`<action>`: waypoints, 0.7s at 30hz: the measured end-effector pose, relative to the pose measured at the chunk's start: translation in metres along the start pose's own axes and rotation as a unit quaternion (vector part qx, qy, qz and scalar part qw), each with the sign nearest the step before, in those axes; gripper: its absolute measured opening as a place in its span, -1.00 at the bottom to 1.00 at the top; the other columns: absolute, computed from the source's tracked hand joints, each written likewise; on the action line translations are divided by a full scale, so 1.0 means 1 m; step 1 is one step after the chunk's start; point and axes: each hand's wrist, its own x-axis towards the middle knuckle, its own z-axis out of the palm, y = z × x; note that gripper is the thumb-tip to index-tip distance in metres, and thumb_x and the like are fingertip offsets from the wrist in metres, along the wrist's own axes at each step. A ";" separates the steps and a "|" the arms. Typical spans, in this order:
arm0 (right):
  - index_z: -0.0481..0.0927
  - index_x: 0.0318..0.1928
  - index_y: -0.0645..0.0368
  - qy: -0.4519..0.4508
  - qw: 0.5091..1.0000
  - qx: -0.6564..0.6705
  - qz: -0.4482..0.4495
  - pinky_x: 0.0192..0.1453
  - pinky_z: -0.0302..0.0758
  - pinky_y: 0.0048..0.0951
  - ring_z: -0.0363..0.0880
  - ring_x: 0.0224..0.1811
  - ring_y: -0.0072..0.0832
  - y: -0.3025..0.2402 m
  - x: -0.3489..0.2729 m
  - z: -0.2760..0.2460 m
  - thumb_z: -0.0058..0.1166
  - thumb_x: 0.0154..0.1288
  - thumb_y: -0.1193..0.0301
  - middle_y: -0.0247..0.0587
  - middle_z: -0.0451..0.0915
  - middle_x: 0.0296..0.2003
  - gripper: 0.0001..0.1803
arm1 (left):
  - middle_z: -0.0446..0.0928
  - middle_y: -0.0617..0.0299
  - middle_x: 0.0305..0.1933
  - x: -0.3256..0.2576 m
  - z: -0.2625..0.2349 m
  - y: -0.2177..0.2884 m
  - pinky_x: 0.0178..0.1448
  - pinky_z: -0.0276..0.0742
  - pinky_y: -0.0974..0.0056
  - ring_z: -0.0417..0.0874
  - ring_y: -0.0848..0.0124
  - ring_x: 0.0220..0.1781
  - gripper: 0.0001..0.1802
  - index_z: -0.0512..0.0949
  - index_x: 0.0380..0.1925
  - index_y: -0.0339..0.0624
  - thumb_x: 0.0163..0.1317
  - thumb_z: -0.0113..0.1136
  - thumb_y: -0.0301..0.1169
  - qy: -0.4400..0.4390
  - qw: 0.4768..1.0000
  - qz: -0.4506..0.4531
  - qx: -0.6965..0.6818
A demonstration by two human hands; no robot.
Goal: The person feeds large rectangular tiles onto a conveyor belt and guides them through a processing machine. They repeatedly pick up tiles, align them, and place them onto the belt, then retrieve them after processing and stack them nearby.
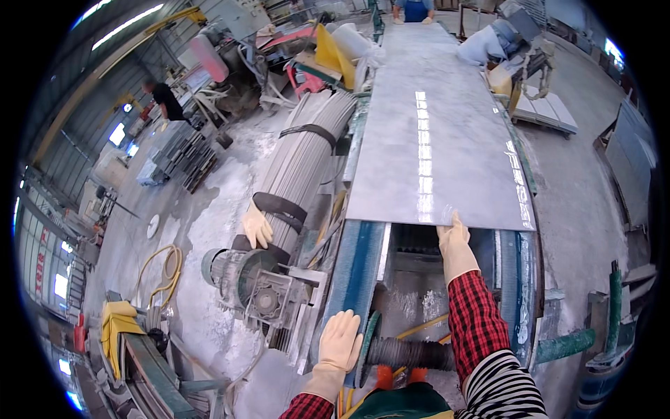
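A large polished grey stone slab lies flat along a conveyor with blue belts. My right hand, in a cream rubber glove, grips the slab's near edge; a finger reaches over the top face, and the fingers underneath are hidden. Lower left, my left hand, gloved alike, rests with fingers stretched at the near end of the left belt, holding nothing. At the slab's far end stands a co-worker in a blue apron, gloved hands by the edge.
Left of the conveyor, a motor with gearbox sits below a strapped ribbed roller cover, where a loose cream glove lies. A dark ribbed shaft crosses near my orange boots. A green pipe juts out right.
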 end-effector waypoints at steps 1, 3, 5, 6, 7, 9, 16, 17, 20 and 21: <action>0.43 0.52 0.41 -0.007 1.000 -0.012 -0.011 0.40 0.80 0.11 0.70 0.37 -0.01 0.001 0.000 -0.002 0.15 0.73 0.41 0.11 0.58 0.40 -0.48 | 0.56 -0.24 0.48 0.000 -0.002 -0.001 0.71 0.32 -0.23 0.51 -0.24 0.55 -0.41 0.58 0.38 -0.29 0.39 0.36 -0.32 0.016 1.000 0.009 -0.007; 0.41 0.53 0.42 -0.011 0.999 -0.028 -0.023 0.43 0.79 0.14 0.69 0.37 0.04 -0.003 -0.002 0.002 0.15 0.72 0.45 0.15 0.57 0.41 -0.47 | 0.56 -0.24 0.47 0.001 -0.002 0.002 0.71 0.33 -0.23 0.52 -0.24 0.54 -0.41 0.58 0.38 -0.30 0.39 0.37 -0.33 0.021 1.000 0.011 -0.013; 0.41 0.53 0.43 0.010 0.999 -0.026 -0.018 0.43 0.78 0.17 0.69 0.38 0.08 -0.007 -0.011 -0.001 0.14 0.72 0.48 0.18 0.55 0.41 -0.48 | 0.57 -0.24 0.47 0.001 -0.004 0.004 0.71 0.33 -0.23 0.52 -0.25 0.54 -0.41 0.58 0.38 -0.31 0.38 0.37 -0.34 0.023 0.999 0.013 -0.018; 0.40 0.53 0.44 0.009 0.999 -0.031 -0.011 0.43 0.78 0.17 0.69 0.38 0.09 -0.007 -0.017 -0.002 0.12 0.73 0.48 0.19 0.55 0.41 -0.48 | 0.57 -0.24 0.47 0.001 -0.006 0.005 0.71 0.33 -0.23 0.52 -0.25 0.54 -0.42 0.58 0.38 -0.31 0.38 0.37 -0.35 0.022 0.999 0.013 -0.021; 0.39 0.53 0.45 0.009 0.999 -0.036 -0.005 0.43 0.78 0.18 0.69 0.37 0.09 -0.006 -0.024 -0.004 0.11 0.73 0.48 0.19 0.55 0.41 -0.48 | 0.57 -0.25 0.47 0.000 -0.008 0.005 0.71 0.34 -0.23 0.52 -0.25 0.54 -0.42 0.58 0.38 -0.31 0.38 0.37 -0.36 0.021 0.999 0.014 -0.024; 0.37 0.54 0.45 0.009 0.999 -0.042 -0.006 0.42 0.78 0.20 0.69 0.37 0.10 -0.010 -0.036 -0.016 0.09 0.74 0.48 0.19 0.54 0.42 -0.48 | 0.57 -0.25 0.46 0.000 -0.005 0.004 0.70 0.34 -0.23 0.53 -0.26 0.53 -0.42 0.58 0.38 -0.31 0.38 0.37 -0.37 0.029 0.999 0.014 -0.024; 0.39 0.51 0.37 0.035 0.999 -0.007 -0.008 0.35 0.81 0.24 0.72 0.32 0.06 -0.012 -0.123 -0.070 0.09 0.74 0.53 0.13 0.56 0.40 -0.53 | 0.53 -0.27 0.51 -0.005 0.005 -0.005 0.70 0.36 -0.25 0.51 -0.30 0.56 -0.34 0.56 0.43 -0.32 0.34 0.42 -0.36 0.099 0.994 0.040 -0.037; 0.41 0.49 0.38 0.027 1.000 0.010 0.002 0.34 0.81 0.24 0.72 0.31 0.04 -0.012 -0.142 -0.084 0.09 0.73 0.53 0.12 0.57 0.38 -0.55 | 0.52 -0.27 0.53 -0.009 0.007 -0.008 0.70 0.35 -0.26 0.50 -0.30 0.57 -0.34 0.56 0.44 -0.32 0.34 0.42 -0.37 0.118 0.991 0.048 -0.048; 0.44 0.45 0.41 0.024 1.000 0.006 -0.004 0.27 0.84 0.19 0.75 0.26 -0.02 -0.005 -0.216 -0.132 0.11 0.75 0.47 0.10 0.60 0.34 -0.57 | 0.47 -0.30 0.58 -0.019 0.008 -0.017 0.75 0.26 -0.27 0.45 -0.31 0.63 -0.32 0.51 0.50 -0.31 0.41 0.39 -0.38 0.167 0.981 0.054 -0.085; 0.50 0.41 0.41 0.042 0.999 -0.030 -0.007 0.21 0.83 0.10 0.76 0.23 -0.08 -0.003 -0.245 -0.149 0.12 0.76 0.42 0.10 0.66 0.26 -0.59 | 0.47 -0.31 0.58 -0.020 0.006 -0.020 0.75 0.24 -0.28 0.44 -0.32 0.63 -0.33 0.51 0.51 -0.31 0.42 0.38 -0.38 0.155 0.983 0.067 -0.078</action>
